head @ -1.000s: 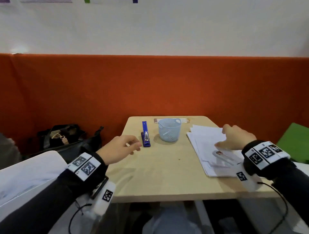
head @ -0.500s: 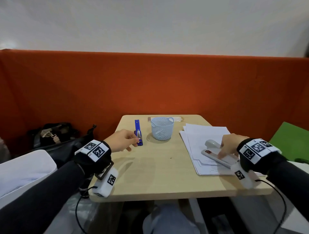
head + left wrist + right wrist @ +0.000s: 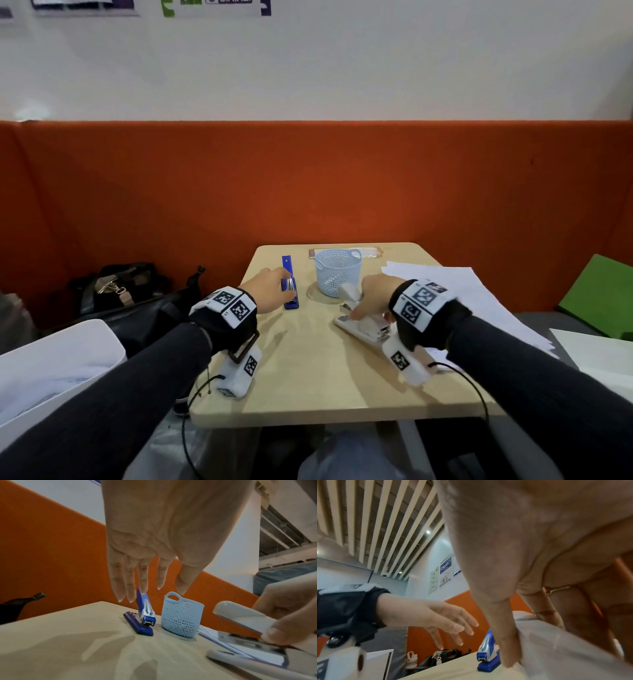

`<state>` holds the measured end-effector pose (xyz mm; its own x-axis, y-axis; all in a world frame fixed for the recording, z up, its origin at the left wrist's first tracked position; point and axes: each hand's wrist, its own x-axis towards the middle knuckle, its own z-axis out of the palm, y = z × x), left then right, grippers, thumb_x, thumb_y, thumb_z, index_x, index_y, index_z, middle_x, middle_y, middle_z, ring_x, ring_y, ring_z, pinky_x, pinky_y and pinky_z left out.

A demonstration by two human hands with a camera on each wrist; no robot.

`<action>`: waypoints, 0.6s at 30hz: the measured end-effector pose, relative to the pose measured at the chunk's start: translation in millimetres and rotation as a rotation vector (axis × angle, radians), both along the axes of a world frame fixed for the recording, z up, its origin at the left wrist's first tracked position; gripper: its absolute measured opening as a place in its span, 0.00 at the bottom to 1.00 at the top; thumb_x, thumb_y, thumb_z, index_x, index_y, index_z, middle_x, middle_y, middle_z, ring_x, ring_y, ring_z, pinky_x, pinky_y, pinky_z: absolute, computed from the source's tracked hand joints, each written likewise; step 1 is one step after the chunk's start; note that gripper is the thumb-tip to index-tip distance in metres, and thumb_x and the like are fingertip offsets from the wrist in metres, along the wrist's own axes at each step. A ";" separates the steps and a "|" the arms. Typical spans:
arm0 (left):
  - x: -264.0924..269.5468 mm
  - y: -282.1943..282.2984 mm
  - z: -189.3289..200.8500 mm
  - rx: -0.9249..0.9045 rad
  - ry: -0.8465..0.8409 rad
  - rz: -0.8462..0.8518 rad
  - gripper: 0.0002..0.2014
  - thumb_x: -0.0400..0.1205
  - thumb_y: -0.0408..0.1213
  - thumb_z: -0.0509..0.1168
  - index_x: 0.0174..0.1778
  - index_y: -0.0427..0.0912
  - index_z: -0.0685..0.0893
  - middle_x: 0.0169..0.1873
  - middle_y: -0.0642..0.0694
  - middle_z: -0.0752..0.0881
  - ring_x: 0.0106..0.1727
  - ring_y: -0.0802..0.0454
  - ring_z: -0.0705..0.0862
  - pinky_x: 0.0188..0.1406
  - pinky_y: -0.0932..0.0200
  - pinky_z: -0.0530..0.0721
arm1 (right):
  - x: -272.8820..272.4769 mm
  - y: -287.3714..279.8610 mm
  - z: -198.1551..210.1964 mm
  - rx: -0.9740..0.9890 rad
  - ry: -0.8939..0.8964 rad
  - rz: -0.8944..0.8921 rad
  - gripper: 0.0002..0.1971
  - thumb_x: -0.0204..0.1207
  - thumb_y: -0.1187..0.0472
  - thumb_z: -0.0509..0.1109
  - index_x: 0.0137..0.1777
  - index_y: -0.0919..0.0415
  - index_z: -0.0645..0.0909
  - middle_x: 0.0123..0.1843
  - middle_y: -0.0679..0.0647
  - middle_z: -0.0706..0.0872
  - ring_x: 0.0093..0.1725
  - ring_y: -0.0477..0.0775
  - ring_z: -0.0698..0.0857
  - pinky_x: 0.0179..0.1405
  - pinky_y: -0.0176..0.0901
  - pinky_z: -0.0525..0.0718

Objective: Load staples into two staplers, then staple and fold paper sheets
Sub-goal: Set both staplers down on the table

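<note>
The left hand [image 3: 154, 536] is held flat-fingered and spread, holding nothing, just above the blue stapler [image 3: 142, 616], whose top arm is raised, presumably to expose the staple channel. The right hand [image 3: 375, 296] is curled around the grey stapler [image 3: 359, 317], likewise hinged up, on the table [image 3: 308, 377]. A light-blue basket [image 3: 337, 275] stands between the staplers; paper sheets [image 3: 479, 294] lie to the right, unstapled.

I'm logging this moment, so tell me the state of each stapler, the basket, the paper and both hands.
blue stapler: on the table, top arm swung up, untouched
white stapler: opened, held
left hand: fingers straight, above the blue stapler
right hand: grips the white stapler
basket: upright, contents not visible
paper sheets: flat, loosely stacked
</note>
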<state>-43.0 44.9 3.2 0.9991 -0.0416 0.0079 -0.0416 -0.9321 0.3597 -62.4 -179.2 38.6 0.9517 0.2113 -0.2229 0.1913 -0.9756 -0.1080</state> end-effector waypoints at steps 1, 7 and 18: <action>4.4 -1.5 -1.3 0.020 0.003 0.001 0.26 0.84 0.50 0.63 0.77 0.47 0.69 0.72 0.40 0.73 0.65 0.42 0.80 0.67 0.49 0.77 | 1.8 8.4 -2.2 -0.006 0.004 0.016 0.26 0.75 0.45 0.74 0.62 0.66 0.77 0.50 0.57 0.81 0.42 0.56 0.81 0.30 0.37 0.75; 21.7 -7.7 -12.1 0.040 -0.006 0.008 0.37 0.82 0.47 0.66 0.84 0.43 0.57 0.81 0.41 0.61 0.76 0.38 0.72 0.74 0.49 0.71 | 17.4 41.7 -11.7 0.097 0.037 0.007 0.22 0.75 0.41 0.72 0.43 0.62 0.76 0.46 0.58 0.86 0.41 0.57 0.87 0.37 0.41 0.82; 43.8 6.0 -19.3 -0.008 0.008 -0.024 0.32 0.86 0.51 0.58 0.85 0.54 0.54 0.85 0.37 0.50 0.82 0.39 0.64 0.78 0.50 0.64 | 21.0 41.0 -24.8 0.099 0.035 0.242 0.45 0.66 0.60 0.84 0.81 0.52 0.65 0.60 0.59 0.87 0.49 0.58 0.90 0.56 0.51 0.88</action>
